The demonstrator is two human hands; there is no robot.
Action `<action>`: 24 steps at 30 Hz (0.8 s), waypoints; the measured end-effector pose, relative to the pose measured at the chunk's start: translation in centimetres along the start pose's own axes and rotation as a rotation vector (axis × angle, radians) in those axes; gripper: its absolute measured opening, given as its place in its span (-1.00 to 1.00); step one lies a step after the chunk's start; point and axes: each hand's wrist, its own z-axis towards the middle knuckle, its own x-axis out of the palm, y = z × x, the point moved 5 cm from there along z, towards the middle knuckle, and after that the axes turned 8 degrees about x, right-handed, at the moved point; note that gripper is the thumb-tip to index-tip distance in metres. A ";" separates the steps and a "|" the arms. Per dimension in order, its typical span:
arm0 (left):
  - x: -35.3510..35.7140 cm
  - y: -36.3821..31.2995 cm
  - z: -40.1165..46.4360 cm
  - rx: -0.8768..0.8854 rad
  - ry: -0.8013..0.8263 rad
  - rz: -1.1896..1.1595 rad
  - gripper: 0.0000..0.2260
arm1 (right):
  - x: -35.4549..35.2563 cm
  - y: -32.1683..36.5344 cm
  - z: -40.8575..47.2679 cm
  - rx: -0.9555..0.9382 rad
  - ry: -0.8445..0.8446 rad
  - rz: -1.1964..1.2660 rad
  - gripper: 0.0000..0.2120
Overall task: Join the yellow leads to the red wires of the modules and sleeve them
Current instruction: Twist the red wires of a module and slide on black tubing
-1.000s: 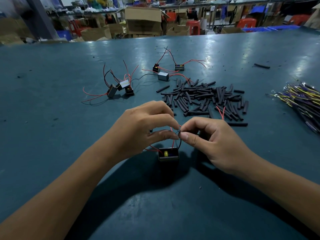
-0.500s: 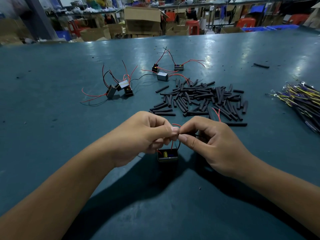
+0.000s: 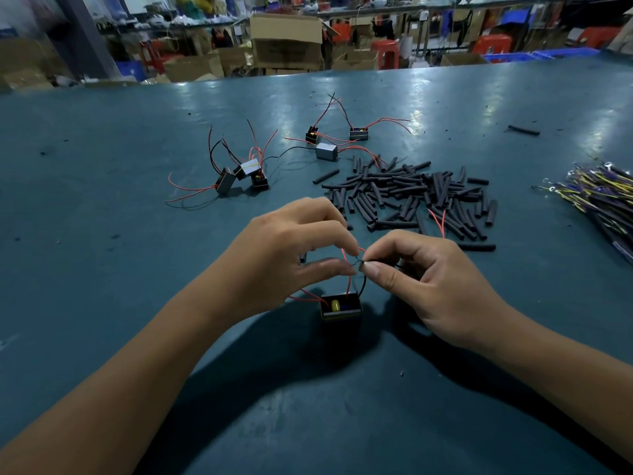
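— Largest item on view?
— The desk [image 3: 102,269]: flat teal top, scuffed, glossy where the lamps catch its far edge.
— Next?
— Toward the right edge, a bundle of yellow leads [image 3: 596,200], thin, mixed with dark ones, small ring terminals at the tips. Mid-desk, a heap of sleeves [image 3: 411,197]: short matte black tubes, loosely strewn. Toward the far side, two clusters of spare modules [image 3: 245,174], little boxy blocks trailing red and black wire.
— And the piece in work?
— One module [image 3: 340,306], a small open-topped dark box with a yellow part inside, standing near the near edge, between the two hands. Its red wire [image 3: 348,255] loops up from it.
— The hands?
— Left hand [image 3: 284,252]: thumb and forefinger curved toward each other, tips closing at the wire's loop; other fingers curled. Right hand [image 3: 435,279]: thumb and forefinger pinching the wire ends where red meets a thin black strand.
— Any lettering?
— None I can read; too small.
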 end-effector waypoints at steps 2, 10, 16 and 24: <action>0.1 -0.1 0.2 0.000 -0.006 0.012 -0.90 | 0.0 0.0 0.0 0.001 -0.007 -0.001 -0.97; 1.9 0.9 -0.3 -0.482 0.050 -0.548 -0.84 | 0.0 0.3 -0.2 0.002 -0.008 -0.011 -0.91; 1.9 1.5 -0.9 -0.643 -0.008 -0.676 -0.86 | 0.0 0.2 -0.1 0.013 -0.010 0.019 -0.91; -0.4 -0.4 0.2 0.028 0.005 0.020 -0.85 | 0.1 0.0 -0.2 0.015 0.003 0.020 -0.97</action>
